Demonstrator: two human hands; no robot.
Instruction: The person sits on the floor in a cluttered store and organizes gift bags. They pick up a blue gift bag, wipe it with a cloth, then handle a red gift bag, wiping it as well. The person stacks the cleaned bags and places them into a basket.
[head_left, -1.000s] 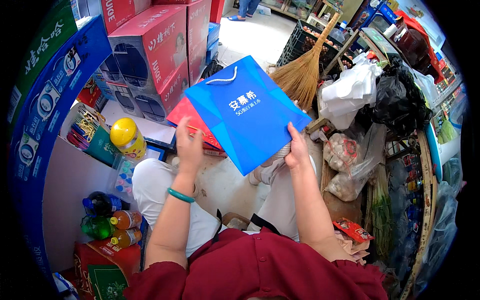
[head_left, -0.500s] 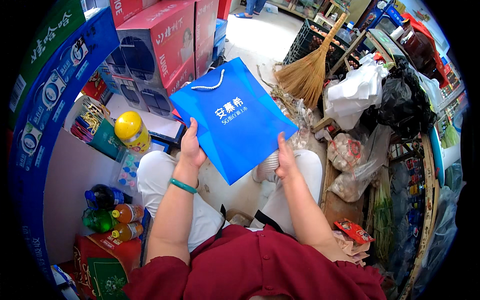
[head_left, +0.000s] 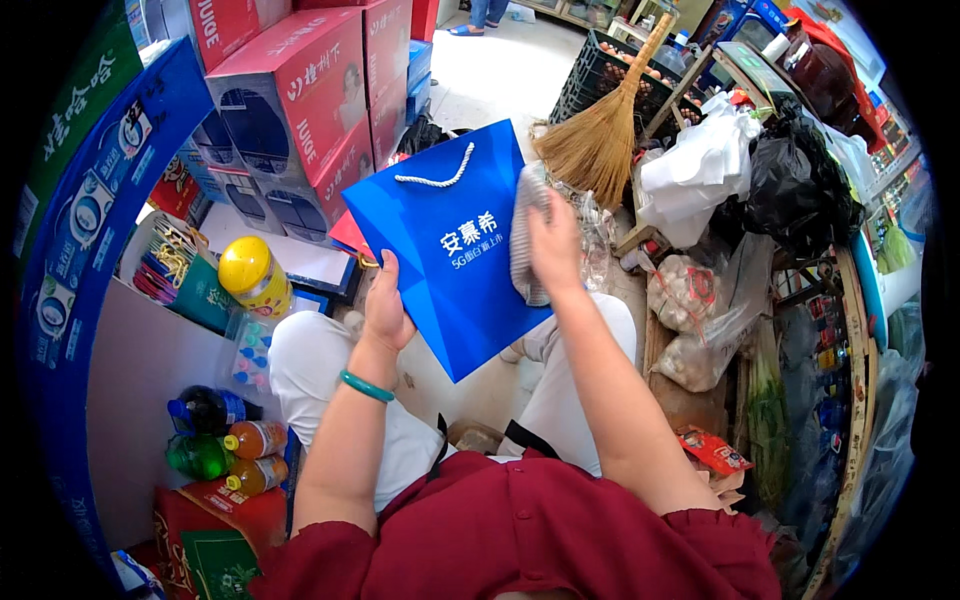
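A blue paper gift bag (head_left: pixel 430 300) with a white rope handle (head_left: pixel 440 180) is held tilted above my lap. My left hand (head_left: pixel 386 310) grips its left edge, thumb on the front face. In my right hand (head_left: pixel 556 245) is a grey ribbed cloth (head_left: pixel 524 240), which lies against the right part of the bag's front. The fingers of that hand are bent over the cloth. Something red (head_left: pixel 348 233) peeks out behind the bag's left edge.
On the left stand red cartons (head_left: pixel 290 90), a yellow-lidded canister (head_left: pixel 252 275) and drink bottles (head_left: pixel 205 457). To the right are a straw broom (head_left: pixel 600 150), an egg crate (head_left: pixel 600 75), white plastic bags (head_left: pixel 695 170), a black bag (head_left: pixel 800 195) and bagged garlic (head_left: pixel 685 295).
My right hand has moved from the bag's lower right edge up and inward, bringing the cloth from behind onto its front. The bag has turned more upright; my left hand keeps its grip.
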